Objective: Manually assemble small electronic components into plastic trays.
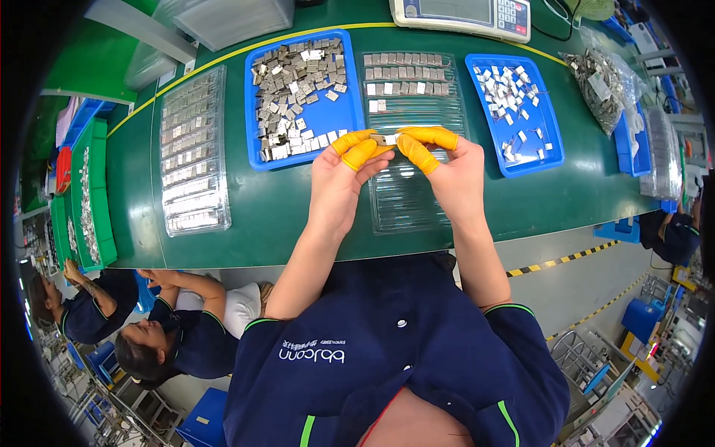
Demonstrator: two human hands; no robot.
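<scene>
My left hand (pixel 339 179) and my right hand (pixel 456 175) meet above a clear slotted tray (pixel 406 195), with yellow finger covers on thumbs and forefingers. Between the fingertips of both is a small connector piece (pixel 386 139), metal-grey on the left and white at the right end. Whether it is one part or two joined cannot be made out. The far rows of the clear tray hold several grey and white connectors (pixel 406 73). Left of it, a blue tray (pixel 325 104) carries a heap of grey metal pieces (pixel 287 82). On the right, another blue tray (pixel 525 135) has loose white connectors (pixel 500 86).
A filled clear tray (pixel 195 149) lies farther left, beyond it green bins (pixel 97 190). A digital scale (pixel 462 16) stands at the back beside a clear plastic box (pixel 231 22). A bag of parts (pixel 599 89) sits at right. Two people (pixel 167 335) sit at left.
</scene>
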